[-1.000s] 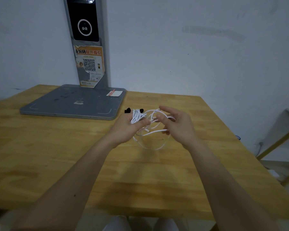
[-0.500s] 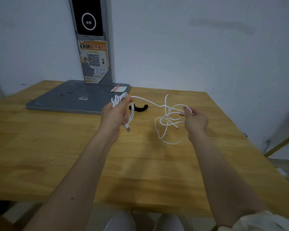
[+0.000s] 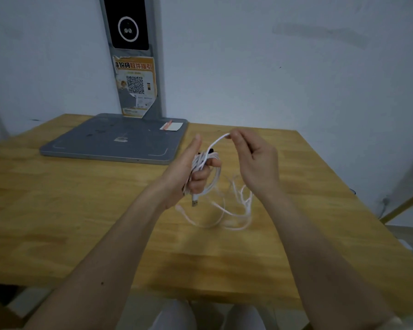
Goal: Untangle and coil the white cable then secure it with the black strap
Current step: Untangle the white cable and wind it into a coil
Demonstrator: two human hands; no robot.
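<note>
Hanging in loose, blurred loops above the wooden tabletop [image 3: 81,210], the thin white cable [image 3: 215,186] runs between both hands over the middle of the table. Several turns of it are gathered into a bundle in the left hand [image 3: 191,172], whose lower fingers curl round the strands while the thumb stands straight up. A short end with a metal plug [image 3: 195,201] dangles from the underside of that fist, pointing down. From the top of the bundle a single strand arcs up and to the right to the right hand [image 3: 255,163], which pinches it between thumb and fingertips; the other fingers of this hand are bent loosely inward. Below the right hand the rest of the cable droops in tangled curves, their lowest parts near or on the wood; the blur does not let one tell which.

A small piece of the black strap [image 3: 212,151] shows just behind the left hand's fingers, mostly hidden by them and by the cable.

Farther back on the left lies a flat grey metal base plate [image 3: 115,141] with a white-and-red sticker [image 3: 171,126] near its right rear corner. A grey upright post [image 3: 134,55] rises from it against the pale wall [image 3: 296,67], carrying a black panel with a white ring [image 3: 128,29] and an orange poster with a QR code [image 3: 135,84].
</note>
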